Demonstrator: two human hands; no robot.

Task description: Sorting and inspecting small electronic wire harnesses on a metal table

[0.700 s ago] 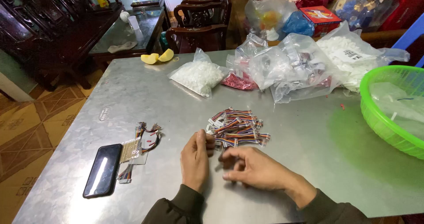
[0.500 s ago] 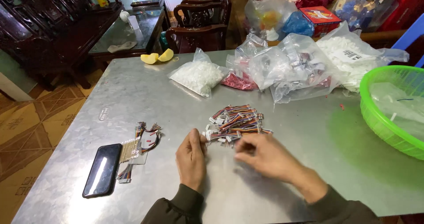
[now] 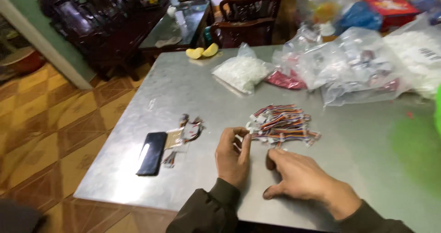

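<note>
Wires: a heap of short striped wires [image 3: 284,124] with little white plugs lies on the table, a bit right of the middle and just past both hands.
Left hand: the left hand [image 3: 233,156] sits at the near left edge of the heap. Its fingers are bent and pinch a small white plug at the end of a wire.
Right hand: the right hand [image 3: 296,176] lies flat on the table, just near of the heap. Its fingers are spread and loose, and it holds nothing. The fingertips come close to the wires; I cannot tell if they touch.
Sleeves: both arms wear dark sleeves at the near edge.
Table: the shiny grey metal table [image 3: 367,145] bears it all.
Small bundle: a few more wires and a small tan card [image 3: 181,134] lie to the left of the left hand, apart from it.
Phone: a black phone [image 3: 152,153] lies flat, just left of the small bundle, near the left edge of the table.
White bag: a clear bag of tiny white bits [image 3: 240,71] lies far back, past the heap.
More bags: big clear bags of small parts [image 3: 353,67] lie at the far right.
Fruit: two yellow fruit slices [image 3: 202,52] lie at the far edge.
Chairs: dark wood chairs [image 3: 243,17] stand past the table.
Floor: the floor on the left has brown and yellow tiles [image 3: 50,118].
</note>
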